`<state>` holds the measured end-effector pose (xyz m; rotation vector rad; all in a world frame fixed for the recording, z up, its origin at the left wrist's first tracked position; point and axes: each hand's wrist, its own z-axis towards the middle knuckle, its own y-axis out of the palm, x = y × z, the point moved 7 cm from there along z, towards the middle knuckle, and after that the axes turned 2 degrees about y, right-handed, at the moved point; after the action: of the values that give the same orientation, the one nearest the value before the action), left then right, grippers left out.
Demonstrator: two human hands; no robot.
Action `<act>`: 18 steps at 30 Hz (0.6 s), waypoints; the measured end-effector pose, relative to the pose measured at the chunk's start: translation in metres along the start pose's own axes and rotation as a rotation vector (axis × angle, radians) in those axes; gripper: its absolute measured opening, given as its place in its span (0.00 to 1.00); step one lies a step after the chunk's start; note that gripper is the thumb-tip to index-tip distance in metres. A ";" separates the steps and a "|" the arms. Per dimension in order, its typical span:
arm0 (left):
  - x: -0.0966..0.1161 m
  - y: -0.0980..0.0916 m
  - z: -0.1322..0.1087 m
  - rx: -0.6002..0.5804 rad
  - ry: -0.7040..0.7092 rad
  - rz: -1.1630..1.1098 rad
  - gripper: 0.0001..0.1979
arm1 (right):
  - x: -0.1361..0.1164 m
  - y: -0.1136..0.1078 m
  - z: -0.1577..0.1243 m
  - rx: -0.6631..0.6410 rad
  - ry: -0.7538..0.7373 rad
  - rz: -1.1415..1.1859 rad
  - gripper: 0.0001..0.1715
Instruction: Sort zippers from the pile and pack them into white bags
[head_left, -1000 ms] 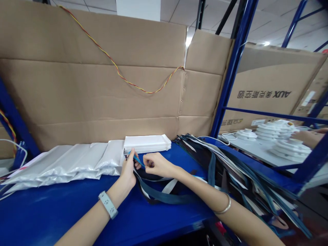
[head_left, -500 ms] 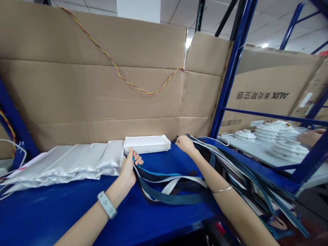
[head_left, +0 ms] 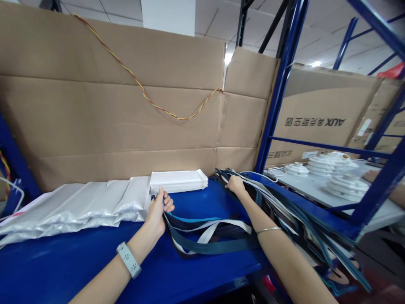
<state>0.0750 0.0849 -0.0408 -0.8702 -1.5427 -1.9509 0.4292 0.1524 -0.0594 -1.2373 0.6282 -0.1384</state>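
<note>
**Left hand (head_left: pixel 157 211):** just above the middle of the blue steel shelf (head_left: pixel 63 264), thumb upright and fingers curled, clamped on the ends of the fabric strips (head_left: pixel 209 238); a grey wristband (head_left: pixel 128 259) around the wrist.

**Right hand (head_left: pixel 236 184):** at the back edge of the shelf, fingers bent over the near end of the strip bundle (head_left: pixel 286 207); gripping or merely resting — cannot tell. A thin silver bangle (head_left: pixel 268 230) on the forearm.

**Fabric strips:** on top of the shelf, between both hands, in a loose loop of dark blue, teal and white bands, running from the left hand toward the strip bundle.

**Strip bundle:** across the right end of the shelf, long dark and white bands drooping over the front edge.

**Left end of the shelf:** a row of silvery-white padded bags (head_left: pixel 72 211), overlapping, beside the left hand.

**Back of the shelf:** a flat stack of white trays (head_left: pixel 179 181), right behind the left hand, touching the end of the padded bags.

**Behind the shelf:** a large cardboard sheet (head_left: pixel 110 118), a twisted red-and-yellow wire (head_left: pixel 142 90) draped across it.

**Right of the shelf:** a white table (head_left: pixel 303 188) with stacks of round white moulded parts (head_left: pixel 346 186), and another person's hand (head_left: pixel 371 175) at its far edge — partly cut off by the blue upright.
</note>
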 end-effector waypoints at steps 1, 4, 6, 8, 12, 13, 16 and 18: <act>0.000 0.000 0.000 -0.001 0.003 0.002 0.19 | -0.001 -0.001 0.000 0.010 -0.002 0.014 0.16; 0.000 0.001 0.001 -0.008 0.013 0.002 0.19 | -0.002 -0.006 -0.006 0.048 -0.009 0.065 0.14; -0.001 0.000 0.001 -0.005 0.011 -0.005 0.18 | -0.003 -0.011 -0.013 0.070 -0.016 0.109 0.13; -0.002 -0.002 0.002 0.007 0.003 -0.015 0.17 | -0.006 -0.020 -0.020 0.091 -0.035 0.165 0.12; -0.006 -0.008 0.001 0.075 -0.024 -0.022 0.15 | -0.035 -0.045 -0.035 0.141 -0.145 0.332 0.07; -0.008 -0.010 0.001 0.101 -0.038 -0.023 0.14 | -0.048 -0.052 -0.040 0.147 -0.186 0.384 0.07; -0.010 -0.012 -0.001 0.153 -0.070 -0.025 0.13 | -0.095 -0.063 -0.067 0.120 -0.349 0.553 0.10; -0.008 -0.011 -0.002 0.157 -0.061 -0.020 0.14 | -0.131 -0.060 -0.100 0.002 -0.562 0.730 0.07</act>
<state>0.0725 0.0859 -0.0544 -0.8581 -1.7202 -1.8038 0.2841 0.1040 0.0257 -0.9157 0.5424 0.7914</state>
